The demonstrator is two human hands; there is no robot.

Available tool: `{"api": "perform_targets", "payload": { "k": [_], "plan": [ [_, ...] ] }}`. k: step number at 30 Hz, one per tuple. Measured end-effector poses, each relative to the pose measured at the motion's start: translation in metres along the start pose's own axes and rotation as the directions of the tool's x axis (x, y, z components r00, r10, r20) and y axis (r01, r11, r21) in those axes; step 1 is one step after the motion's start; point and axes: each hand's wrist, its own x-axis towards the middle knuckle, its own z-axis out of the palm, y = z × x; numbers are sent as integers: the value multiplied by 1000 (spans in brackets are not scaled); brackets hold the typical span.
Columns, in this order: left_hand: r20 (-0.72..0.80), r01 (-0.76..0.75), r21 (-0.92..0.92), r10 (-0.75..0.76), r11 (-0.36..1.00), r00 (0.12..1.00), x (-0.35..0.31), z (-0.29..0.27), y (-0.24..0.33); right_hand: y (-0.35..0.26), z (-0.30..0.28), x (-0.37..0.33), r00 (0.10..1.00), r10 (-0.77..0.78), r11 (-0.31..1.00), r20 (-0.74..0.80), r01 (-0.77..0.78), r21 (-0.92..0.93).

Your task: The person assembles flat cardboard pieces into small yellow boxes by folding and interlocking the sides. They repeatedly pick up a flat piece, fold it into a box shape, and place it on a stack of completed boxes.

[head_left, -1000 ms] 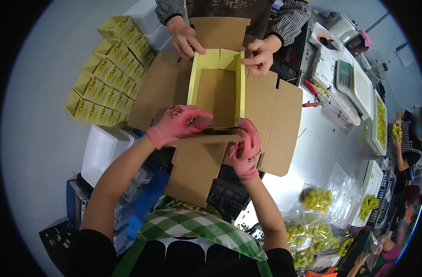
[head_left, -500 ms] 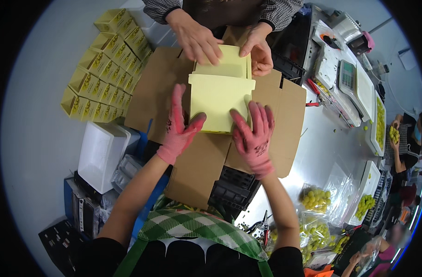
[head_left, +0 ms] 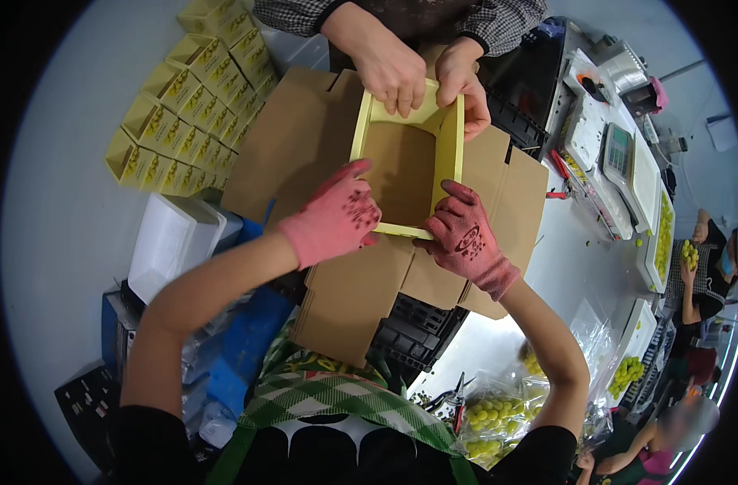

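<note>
Fingers [head_left: 361, 182] of the left hand [head_left: 337, 217], in a pink glove, curl over the near left corner of the yellow tray-shaped box [head_left: 408, 166], gripping its wall. The right hand [head_left: 464, 234], in a darker pink glove, clasps the near right corner the same way. The box sits open side up, with a brown inside, on flattened brown cardboard [head_left: 304, 153] spread over a black crate [head_left: 413, 335].

On the far side of the box, a co-worker's two bare hands [head_left: 421, 69] hold its far rim, with checked sleeves above them.

Left of the box, rows of small yellow cartons [head_left: 187, 105] with green print stand packed close together on the pale tabletop [head_left: 62, 202]. Nearer than these lies a white rectangular container [head_left: 171, 242].

Right of the box, a weighing scale [head_left: 619, 162] stands on a white bench, with red-handled snips [head_left: 556, 174] beside it. Near and right of the box, clear bags of green grapes [head_left: 486, 416] lie with scissors [head_left: 454, 396] next to them. At the far right edge other people handle green grapes.
</note>
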Motion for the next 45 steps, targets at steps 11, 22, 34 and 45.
{"api": "perform_targets", "payload": {
  "k": [11,22,34,45],
  "plan": [
    [510,82,-670,378,737,772,65,14,-12,-41,44,-7,708,531,841,-466,-373,392],
    [527,32,-764,594,645,607,93,10,-24,-34,84,-24,689,722,615,-66,-594,519],
    [405,-149,-762,642,631,651,104,5,-22,-22,62,-18,688,718,458,111,-586,669],
    [-764,-384,-624,-429,681,482,-44,47,-9,-31,-42,76,754,203,700,624,-557,446]
  ]
}}
